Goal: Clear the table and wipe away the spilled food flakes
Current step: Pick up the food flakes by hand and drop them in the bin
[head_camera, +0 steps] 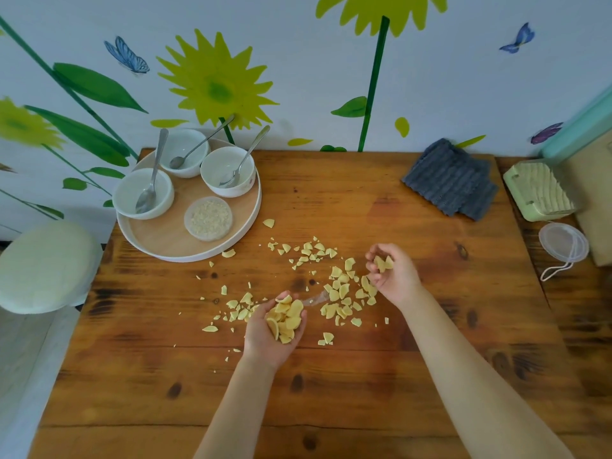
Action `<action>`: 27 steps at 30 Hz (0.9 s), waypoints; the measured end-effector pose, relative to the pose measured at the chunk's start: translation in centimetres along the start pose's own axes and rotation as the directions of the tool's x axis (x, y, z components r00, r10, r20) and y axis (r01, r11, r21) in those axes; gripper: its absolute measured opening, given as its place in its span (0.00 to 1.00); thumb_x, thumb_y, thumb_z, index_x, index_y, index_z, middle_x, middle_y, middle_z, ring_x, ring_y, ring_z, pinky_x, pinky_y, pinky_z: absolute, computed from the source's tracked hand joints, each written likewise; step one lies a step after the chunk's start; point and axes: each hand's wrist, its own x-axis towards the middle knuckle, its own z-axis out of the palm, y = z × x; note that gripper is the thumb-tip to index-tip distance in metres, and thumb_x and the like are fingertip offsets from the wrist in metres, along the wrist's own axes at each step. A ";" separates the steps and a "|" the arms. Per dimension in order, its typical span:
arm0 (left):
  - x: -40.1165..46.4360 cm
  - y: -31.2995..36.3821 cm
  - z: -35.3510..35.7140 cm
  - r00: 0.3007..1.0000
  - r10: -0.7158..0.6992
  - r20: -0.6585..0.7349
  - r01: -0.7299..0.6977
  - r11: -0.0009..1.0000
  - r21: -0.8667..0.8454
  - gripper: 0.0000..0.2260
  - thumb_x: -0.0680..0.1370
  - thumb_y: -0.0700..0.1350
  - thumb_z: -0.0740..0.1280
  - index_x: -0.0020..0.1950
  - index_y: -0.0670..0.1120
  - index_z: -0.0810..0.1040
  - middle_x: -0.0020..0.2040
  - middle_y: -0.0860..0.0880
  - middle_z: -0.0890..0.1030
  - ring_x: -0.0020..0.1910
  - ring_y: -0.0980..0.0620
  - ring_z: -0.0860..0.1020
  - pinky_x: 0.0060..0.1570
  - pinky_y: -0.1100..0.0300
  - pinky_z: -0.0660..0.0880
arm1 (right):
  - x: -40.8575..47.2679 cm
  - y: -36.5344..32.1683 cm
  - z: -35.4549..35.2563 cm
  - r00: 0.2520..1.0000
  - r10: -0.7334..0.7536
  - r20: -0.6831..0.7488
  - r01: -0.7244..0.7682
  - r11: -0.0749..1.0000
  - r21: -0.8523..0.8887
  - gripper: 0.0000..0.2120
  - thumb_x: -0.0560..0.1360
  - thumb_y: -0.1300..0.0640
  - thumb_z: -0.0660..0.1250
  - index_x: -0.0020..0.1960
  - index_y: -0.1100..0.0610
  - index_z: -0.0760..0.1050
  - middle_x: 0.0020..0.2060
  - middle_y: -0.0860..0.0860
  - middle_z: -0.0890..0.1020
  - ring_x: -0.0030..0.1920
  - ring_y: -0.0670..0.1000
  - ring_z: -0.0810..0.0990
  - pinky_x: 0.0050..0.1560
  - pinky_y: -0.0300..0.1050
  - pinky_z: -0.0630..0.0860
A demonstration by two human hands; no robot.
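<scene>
The wooden worktop reaches the painted wall at its far edge; its near half is bare wood. A round tray sits at the far left corner, close to the left edge, with three white bowls and a small container on it. A grey cloth lies near the far right edge. Yellow food flakes are scattered over the middle. The left hand is cupped palm up, holding a pile of flakes. The right hand pinches a few flakes in curled fingers, above the scatter.
</scene>
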 end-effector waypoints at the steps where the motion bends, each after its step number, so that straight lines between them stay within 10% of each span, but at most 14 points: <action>1: 0.0 0.0 0.0 1.000 0.001 0.000 -0.001 1.000 0.001 0.12 0.79 0.42 0.56 0.44 0.42 0.79 0.36 0.44 0.84 0.42 0.47 0.79 0.38 0.54 0.80 | 0.3 -0.1 0.2 0.998 -0.020 -0.057 0.008 0.981 -0.192 0.11 0.78 0.59 0.57 0.38 0.59 0.71 0.29 0.49 0.72 0.23 0.43 0.67 0.19 0.32 0.61; 5: -0.1 0.3 -0.3 1.000 -0.002 0.006 0.002 1.000 -0.008 0.12 0.79 0.42 0.57 0.44 0.42 0.79 0.37 0.44 0.83 0.42 0.47 0.78 0.36 0.54 0.80 | 1.9 0.7 1.1 0.968 -0.221 -0.121 0.009 0.509 -0.861 0.10 0.77 0.51 0.62 0.44 0.58 0.73 0.33 0.47 0.72 0.32 0.46 0.70 0.33 0.37 0.69; 12: -0.1 0.8 -0.6 1.000 -0.004 0.003 0.004 1.000 -0.014 0.12 0.78 0.42 0.57 0.44 0.42 0.79 0.41 0.44 0.82 0.42 0.47 0.79 0.36 0.55 0.81 | 2.8 3.1 2.8 0.944 -0.330 0.019 0.005 -0.043 -0.999 0.08 0.75 0.50 0.64 0.46 0.54 0.74 0.34 0.47 0.77 0.36 0.48 0.76 0.32 0.39 0.68; 15: -0.1 1.0 -0.7 1.000 0.004 -0.007 -0.004 1.000 -0.013 0.12 0.79 0.43 0.57 0.45 0.42 0.79 0.42 0.44 0.82 0.42 0.47 0.79 0.36 0.55 0.81 | 2.5 2.8 2.8 0.959 -0.272 0.077 0.111 0.111 -0.988 0.07 0.76 0.55 0.62 0.40 0.54 0.71 0.30 0.47 0.73 0.29 0.46 0.71 0.29 0.38 0.65; 18: -0.1 1.0 -0.6 1.000 0.004 -0.007 -0.004 1.000 -0.014 0.12 0.79 0.43 0.57 0.45 0.42 0.79 0.42 0.44 0.82 0.43 0.47 0.79 0.36 0.55 0.81 | 1.5 2.1 2.7 0.993 -0.088 0.073 0.114 0.750 -0.651 0.11 0.77 0.64 0.56 0.36 0.58 0.69 0.30 0.51 0.72 0.26 0.45 0.67 0.25 0.35 0.64; 20: -0.1 0.9 -0.5 1.000 0.003 -0.005 -0.004 1.000 -0.012 0.12 0.79 0.42 0.57 0.45 0.42 0.79 0.39 0.44 0.83 0.43 0.47 0.79 0.38 0.54 0.81 | 1.0 1.7 2.5 0.998 -0.009 0.067 0.033 0.926 -0.377 0.13 0.76 0.67 0.53 0.36 0.59 0.70 0.31 0.52 0.74 0.25 0.45 0.68 0.21 0.34 0.63; 23: -0.2 0.6 -0.5 1.000 0.002 0.002 -0.002 1.000 -0.007 0.11 0.79 0.41 0.57 0.44 0.42 0.79 0.37 0.44 0.83 0.42 0.47 0.79 0.38 0.54 0.80 | 0.9 1.4 2.1 0.997 -0.026 0.068 0.054 0.885 -0.462 0.10 0.76 0.67 0.57 0.39 0.59 0.72 0.30 0.51 0.72 0.24 0.44 0.67 0.20 0.33 0.62; 27: -0.2 0.6 -0.7 1.000 -0.001 0.000 0.001 1.000 -0.014 0.12 0.79 0.42 0.57 0.45 0.41 0.79 0.37 0.44 0.83 0.42 0.47 0.79 0.37 0.54 0.80 | 1.1 1.9 2.1 0.974 -0.201 0.102 0.186 0.460 -0.868 0.03 0.75 0.60 0.64 0.49 0.58 0.75 0.37 0.47 0.75 0.32 0.43 0.69 0.29 0.32 0.68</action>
